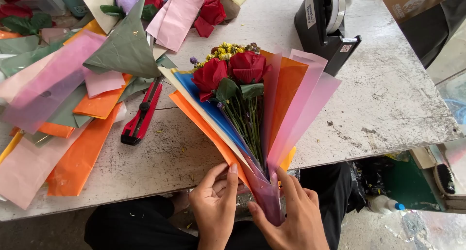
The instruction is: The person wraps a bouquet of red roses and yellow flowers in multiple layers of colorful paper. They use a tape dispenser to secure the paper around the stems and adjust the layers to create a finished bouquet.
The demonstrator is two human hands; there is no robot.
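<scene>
Left hand (215,205) cupping the lower left side of the bouquet (247,109), fingers curled, thumb pressing up along the orange sheet edge; not fully closed around it. Right hand (291,216) wrapping the narrow bottom of the wrap from the right, fingers and thumb gripping the gathered purple-pink tip. Both touching the wrap, close together at the table edge, above dark-trousered lap.

Bouquet lying on the table (388,99), stems toward the person, tip overhanging the near edge. Holding two red roses (233,70), small yellow and purple filler flowers (225,50) behind, green stems (245,119) showing in the open middle. Fanning out around them: orange, cream and blue sheets on the left, orange and translucent pink sheets (303,99) on the right.

Lying just left of the bouquet, a red and black utility knife (141,113), not touching it. Spreading further left, loose pile of wrapping sheets (63,99) in pink, orange, green, overlapping. Sitting at the far edge, more loose red roses (211,12) and a purple one among sheets. Standing right of the bouquet top, black tape dispenser (326,24). Showing below the table at right, a white bottle with blue cap (386,204) on the floor, and a brush (443,177).
</scene>
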